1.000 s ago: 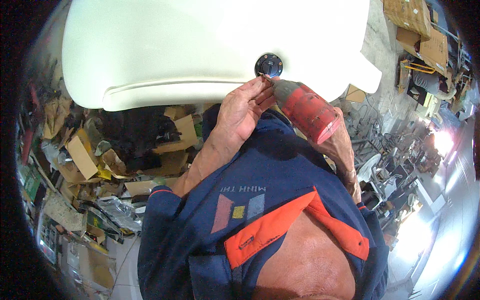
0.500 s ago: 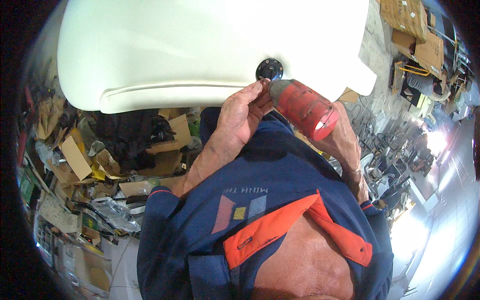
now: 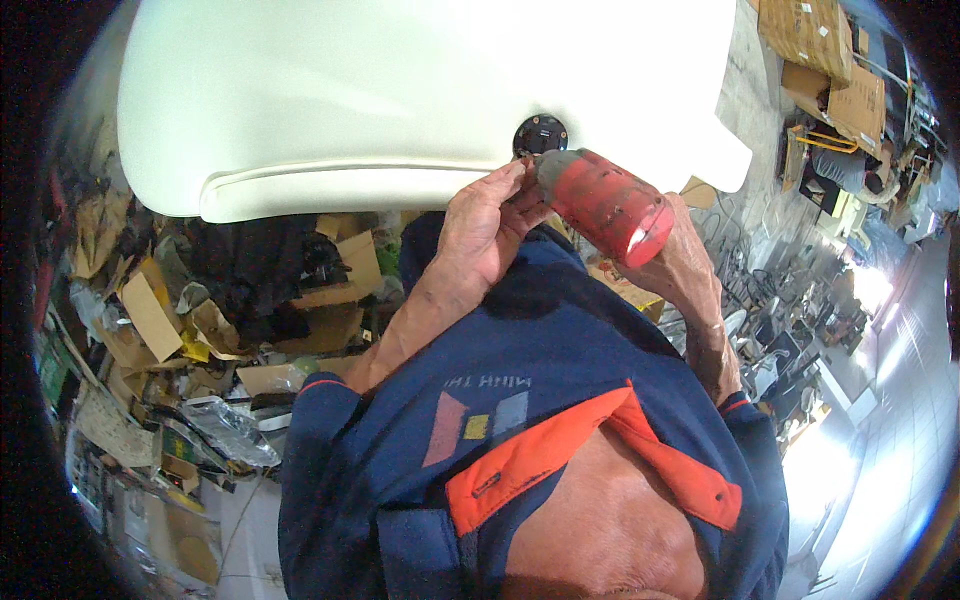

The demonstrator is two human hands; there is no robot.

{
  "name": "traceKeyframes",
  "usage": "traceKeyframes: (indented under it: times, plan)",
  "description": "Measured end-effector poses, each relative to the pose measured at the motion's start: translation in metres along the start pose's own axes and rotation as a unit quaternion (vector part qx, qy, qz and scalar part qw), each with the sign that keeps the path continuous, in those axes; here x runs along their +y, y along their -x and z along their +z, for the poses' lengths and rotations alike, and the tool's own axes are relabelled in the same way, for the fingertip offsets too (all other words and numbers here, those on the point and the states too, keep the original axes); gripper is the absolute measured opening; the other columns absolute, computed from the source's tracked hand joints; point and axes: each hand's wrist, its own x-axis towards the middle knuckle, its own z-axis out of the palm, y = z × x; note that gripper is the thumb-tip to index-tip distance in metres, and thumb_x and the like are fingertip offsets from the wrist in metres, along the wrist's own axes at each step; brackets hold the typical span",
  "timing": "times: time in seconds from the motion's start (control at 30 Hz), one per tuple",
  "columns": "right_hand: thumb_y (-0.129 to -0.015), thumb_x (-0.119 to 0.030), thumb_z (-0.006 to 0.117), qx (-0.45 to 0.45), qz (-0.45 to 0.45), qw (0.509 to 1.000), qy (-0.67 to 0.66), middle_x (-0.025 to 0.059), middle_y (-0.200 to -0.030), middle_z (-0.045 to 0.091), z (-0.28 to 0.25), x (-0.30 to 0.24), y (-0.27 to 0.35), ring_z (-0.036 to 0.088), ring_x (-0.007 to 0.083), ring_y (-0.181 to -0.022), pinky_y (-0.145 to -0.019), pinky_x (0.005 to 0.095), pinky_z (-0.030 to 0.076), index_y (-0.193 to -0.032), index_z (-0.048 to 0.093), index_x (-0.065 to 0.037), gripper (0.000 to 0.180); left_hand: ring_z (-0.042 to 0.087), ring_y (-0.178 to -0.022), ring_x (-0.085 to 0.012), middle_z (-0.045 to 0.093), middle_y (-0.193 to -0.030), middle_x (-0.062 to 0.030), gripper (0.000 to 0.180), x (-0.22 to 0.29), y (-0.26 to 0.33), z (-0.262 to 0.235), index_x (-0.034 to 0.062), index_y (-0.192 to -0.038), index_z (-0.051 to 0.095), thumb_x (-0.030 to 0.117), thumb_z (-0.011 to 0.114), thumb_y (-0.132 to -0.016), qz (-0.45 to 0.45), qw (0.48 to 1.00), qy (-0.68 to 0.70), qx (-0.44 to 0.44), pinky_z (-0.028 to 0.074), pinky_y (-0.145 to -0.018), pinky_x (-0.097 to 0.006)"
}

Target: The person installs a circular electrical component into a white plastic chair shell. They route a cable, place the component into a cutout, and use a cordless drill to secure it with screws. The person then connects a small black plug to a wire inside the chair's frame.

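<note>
A large white smooth panel (image 3: 380, 90) with a raised seam along its near edge spans the top of the view. A round black fitting (image 3: 540, 132) with small screws sits in it, right of the middle. My right hand (image 3: 682, 240) grips a worn red power drill (image 3: 608, 205), its grey nose pointing up and left toward the near rim of the fitting. Beside that nose, my left hand (image 3: 484, 212) has thumb and fingertips pinched together. Whatever lies between those fingertips is too small to make out. The drill's handle is hidden behind its body.
Cardboard pieces (image 3: 152, 308), plastic wrap (image 3: 232, 430) and dark scraps crowd the floor at left. Cardboard boxes (image 3: 855, 105) are stacked at the far right. Metal parts and cables (image 3: 770, 310) lie along the right side.
The rear of the red drill has risen a little, so its body lies slightly flatter. My left hand keeps nearly the same place beside its tip.
</note>
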Motion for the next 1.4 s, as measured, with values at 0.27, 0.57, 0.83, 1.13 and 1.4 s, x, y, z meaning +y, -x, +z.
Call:
traceKeyframes:
  times: [0.27, 0.57, 0.83, 1.13, 1.4]
  plan:
    - [-0.081, -0.026, 0.08, 0.055, -0.08, 0.995, 0.026, 0.0134, -0.115, 0.074, 0.01, 0.041, 0.036, 0.068, 0.0369, -0.106, -0.095, 0.0454, 0.052, -0.124, 0.07, -0.01, 0.047, 0.067, -0.071, -0.0138, 0.07, -0.084, -0.0042, 0.023, 0.011, 0.029, 0.014, -0.0001, -0.115, 0.069, 0.014, 0.052, -0.108, 0.051, 0.889, -0.454, -0.023, 0.058, -0.067, -0.029]
    - [-0.083, -0.028, 0.087, 0.113, -0.013, 0.982, -0.149, 0.0103, -0.112, 0.076, 0.049, 0.095, 0.07, 0.072, 0.0294, -0.105, -0.091, 0.0436, 0.057, -0.117, 0.073, -0.011, 0.041, 0.062, -0.077, -0.0101, 0.067, -0.091, -0.0061, 0.025, 0.027, 0.047, 0.02, 0.0, -0.122, 0.062, 0.002, 0.044, -0.105, 0.226, 0.706, -0.671, 0.013, 0.05, -0.064, -0.025]
    - [-0.081, -0.025, 0.087, 0.187, -0.161, 0.964, -0.099, 0.0085, -0.11, 0.074, 0.076, 0.154, 0.094, 0.071, 0.0282, -0.103, -0.09, 0.0421, 0.057, -0.119, 0.071, -0.012, 0.043, 0.073, -0.074, -0.0221, 0.073, -0.099, -0.02, 0.011, -0.01, 0.048, 0.033, 0.0001, -0.115, 0.054, 0.004, 0.057, -0.104, 0.188, 0.861, -0.471, -0.031, 0.058, -0.059, -0.028]
    - [-0.081, -0.022, 0.086, 0.203, -0.168, 0.959, -0.104, 0.008, -0.111, 0.073, 0.095, 0.174, 0.115, 0.07, 0.0251, -0.102, -0.089, 0.0399, 0.057, -0.121, 0.07, -0.011, 0.044, 0.073, -0.07, -0.0222, 0.075, -0.089, -0.0171, 0.019, -0.038, 0.051, 0.008, -0.0048, -0.113, 0.074, 0.006, 0.071, -0.097, 0.154, 0.921, -0.34, -0.114, 0.058, -0.055, -0.029]
    - [-0.081, -0.02, 0.085, 0.204, -0.09, 0.965, -0.136, 0.0075, -0.111, 0.073, 0.12, 0.147, 0.127, 0.07, 0.0223, -0.101, -0.089, 0.0379, 0.057, -0.122, 0.07, -0.01, 0.044, 0.07, -0.061, -0.0192, 0.073, -0.08, -0.0147, 0.016, -0.001, 0.06, 0.01, -0.0063, -0.107, 0.074, 0.005, 0.07, -0.097, 0.063, 0.88, -0.448, -0.144, 0.054, -0.049, -0.027]
